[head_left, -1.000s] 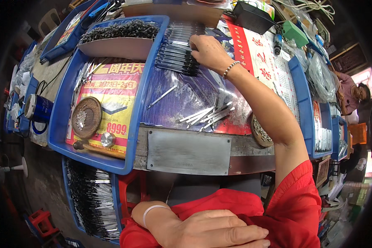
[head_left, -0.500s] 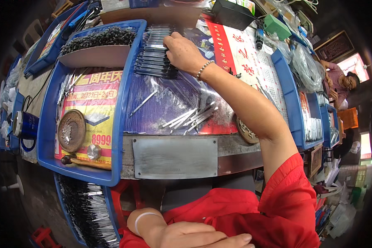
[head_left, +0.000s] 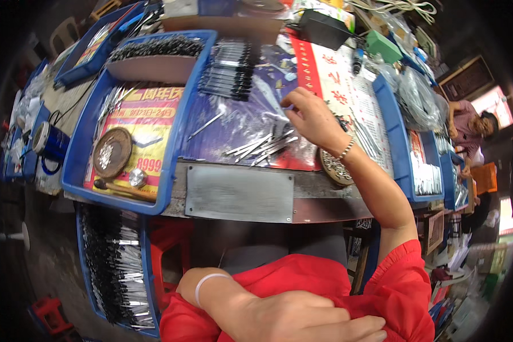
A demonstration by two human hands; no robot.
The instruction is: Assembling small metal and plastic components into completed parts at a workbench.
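My right hand (head_left: 316, 122), a beaded bracelet on its wrist, hovers over the bench right of the pen row, fingers slightly bent and apart, with nothing visible in them. Across the far middle lies a neat row of clear pens with black ends (head_left: 228, 68). Several white and silver rods (head_left: 259, 146) lie loose nearer me, and a single rod (head_left: 206, 125) sits apart to their left. A round dish of small metal pieces (head_left: 337, 168) stands below my right wrist. My left hand (head_left: 308, 318) lies against my red shirt, fingers stretched out and holding nothing.
On the left, a blue tray (head_left: 171, 165) holds black pen parts (head_left: 157, 50), a wooden dish (head_left: 113, 151) and a wooden-handled tool (head_left: 125, 189). Below it stands a crate of pens (head_left: 117, 268). More blue trays (head_left: 390, 119) line the right, where another person (head_left: 467, 125) sits.
My right hand has left the pen row and come nearer and to the right. The view has shifted, and my left hand appears farther right.
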